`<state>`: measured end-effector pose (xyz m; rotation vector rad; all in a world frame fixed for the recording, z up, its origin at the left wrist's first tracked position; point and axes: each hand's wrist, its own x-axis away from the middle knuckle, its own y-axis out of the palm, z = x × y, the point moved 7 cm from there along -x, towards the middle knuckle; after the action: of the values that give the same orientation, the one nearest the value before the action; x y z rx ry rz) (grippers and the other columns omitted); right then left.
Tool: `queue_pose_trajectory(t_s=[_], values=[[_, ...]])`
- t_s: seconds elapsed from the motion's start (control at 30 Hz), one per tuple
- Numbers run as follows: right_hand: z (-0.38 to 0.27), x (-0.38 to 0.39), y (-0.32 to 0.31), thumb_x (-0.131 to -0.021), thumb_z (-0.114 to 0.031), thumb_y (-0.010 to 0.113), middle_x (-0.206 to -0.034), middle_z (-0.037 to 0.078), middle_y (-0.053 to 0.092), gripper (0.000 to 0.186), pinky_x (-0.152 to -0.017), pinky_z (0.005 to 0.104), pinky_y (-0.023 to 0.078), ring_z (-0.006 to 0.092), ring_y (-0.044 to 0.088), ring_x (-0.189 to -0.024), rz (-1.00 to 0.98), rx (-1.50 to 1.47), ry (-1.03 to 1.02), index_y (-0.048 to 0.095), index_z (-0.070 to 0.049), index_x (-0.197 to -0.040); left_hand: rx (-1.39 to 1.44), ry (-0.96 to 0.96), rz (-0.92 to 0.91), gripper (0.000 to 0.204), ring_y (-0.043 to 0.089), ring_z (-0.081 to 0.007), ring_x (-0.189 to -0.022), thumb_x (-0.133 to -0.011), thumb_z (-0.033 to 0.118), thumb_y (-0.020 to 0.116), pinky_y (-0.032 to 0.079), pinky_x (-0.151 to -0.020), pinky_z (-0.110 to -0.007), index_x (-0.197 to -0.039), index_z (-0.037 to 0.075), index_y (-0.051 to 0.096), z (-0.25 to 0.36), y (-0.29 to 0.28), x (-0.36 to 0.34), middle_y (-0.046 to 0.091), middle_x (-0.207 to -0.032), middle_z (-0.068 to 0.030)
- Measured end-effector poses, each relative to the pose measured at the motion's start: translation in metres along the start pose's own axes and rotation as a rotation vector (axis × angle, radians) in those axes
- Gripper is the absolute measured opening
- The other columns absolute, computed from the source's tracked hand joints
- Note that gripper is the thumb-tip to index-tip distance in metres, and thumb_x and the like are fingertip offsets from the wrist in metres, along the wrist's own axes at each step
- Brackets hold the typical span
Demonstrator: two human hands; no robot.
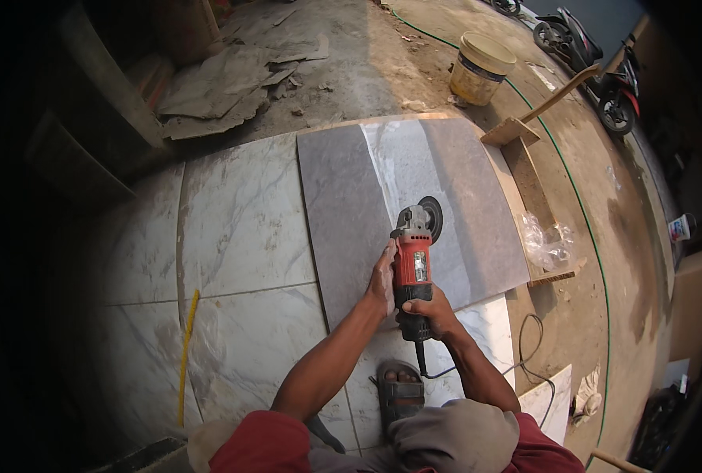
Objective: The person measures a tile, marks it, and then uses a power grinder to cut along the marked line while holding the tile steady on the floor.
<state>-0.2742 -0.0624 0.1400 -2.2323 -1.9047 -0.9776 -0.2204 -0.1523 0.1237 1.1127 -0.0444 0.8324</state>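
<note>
A red and black angle grinder [414,272] is held between my two hands over a large grey tile [477,229]. My right hand [437,313] wraps round its black rear handle, thumb on top. Against the left side of the red body lies my left hand [382,277], dusty and gripping it. The dark disc [431,219] stands upright at the far right of the tool head. Whether the disc touches the tile I cannot tell. Pale dust makes a wide band on the tile, with a thin light line left of the grinder.
White marbled tiles [244,213] cover the floor at left, with a yellow strip [188,359] on them. The grinder's cord [528,359] loops at right. Beyond lie a wooden frame [528,173], clear plastic [548,243], a bucket [481,69], a green hose [579,189] and parked motorbikes [619,87].
</note>
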Motion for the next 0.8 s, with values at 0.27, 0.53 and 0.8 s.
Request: queue_pose_trajectory(t_s=[0.27, 0.53, 0.8], values=[[-0.03, -0.051, -0.04, -0.069, -0.02, 0.076, -0.095, 0.005, 0.06, 0.055, -0.077, 0.0291, 0.048, 0.0147, 0.058, -0.084, 0.081, 0.088, -0.113, 0.051, -0.003, -0.115, -0.877, 0.184, 0.213, 0.081, 0.041, -0.0301, -0.136, -0.091, 0.06, 0.057, 0.035, -0.111, -0.045, -0.151, 0.011, 0.03, 0.048, -0.063, -0.07, 0.043, -0.146, -0.0177], [-0.09, -0.171, -0.064, -0.067, -0.018, 0.075, -0.085, 0.003, 0.058, 0.038, -0.07, 0.0293, 0.046, 0.0138, 0.055, -0.076, 0.051, 0.343, -0.216, 0.058, -0.005, -0.098, -2.09, -0.303, 0.411, 0.13, 0.002, -0.0546, -0.144, -0.055, 0.046, 0.091, 0.022, -0.102, -0.079, -0.156, 0.033, 0.011, 0.104, -0.093, -0.103, -0.008, -0.162, -0.018], [-0.124, -0.312, -0.036, -0.064, -0.018, 0.078, -0.078, 0.008, 0.065, 0.028, -0.064, 0.0309, 0.047, 0.0173, 0.058, -0.068, -0.014, 0.268, -0.298, 0.065, -0.003, -0.083, -2.132, -0.406, 0.43, 0.132, 0.002, -0.0565, -0.143, -0.054, 0.045, 0.092, 0.03, -0.101, -0.076, -0.156, 0.031, 0.01, 0.101, -0.09, -0.107, -0.009, -0.161, -0.0201]])
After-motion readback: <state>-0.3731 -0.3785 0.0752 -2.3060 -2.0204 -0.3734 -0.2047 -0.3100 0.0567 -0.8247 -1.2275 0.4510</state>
